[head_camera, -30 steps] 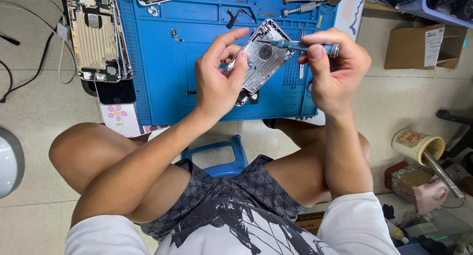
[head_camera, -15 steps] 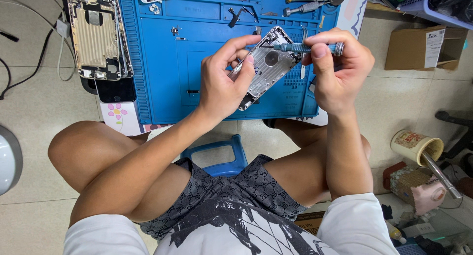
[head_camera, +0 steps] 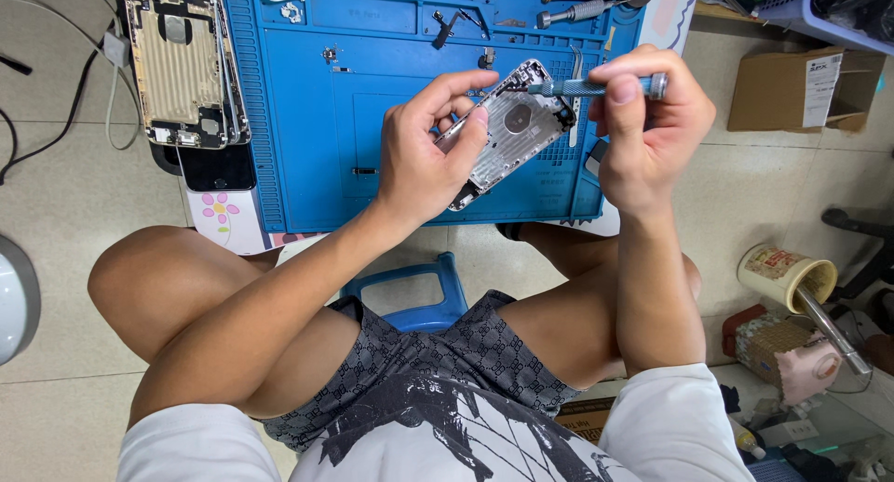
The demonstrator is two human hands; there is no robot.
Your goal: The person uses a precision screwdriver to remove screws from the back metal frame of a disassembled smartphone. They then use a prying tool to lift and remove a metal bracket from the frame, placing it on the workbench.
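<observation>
The left hand (head_camera: 424,161) has its grip closed around a silver phone housing (head_camera: 510,133), tilted above the blue work mat (head_camera: 317,137). The right hand (head_camera: 647,119) pinches a slim screwdriver (head_camera: 596,87), tip at the housing's upper edge. Best to keep the housing steady and the driver square to the screw. Loose screws and small parts (head_camera: 447,27) lie near on the mat; another gutted phone (head_camera: 184,63) sits well left

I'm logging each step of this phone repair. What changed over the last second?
Little: the left hand tilted the phone housing slightly, raising its upper end towards the screwdriver, whose tip now sits at the housing's top edge. Nothing was picked up or released. The right hand kept its grip; the blue mat and second opened phone stayed put.
</observation>
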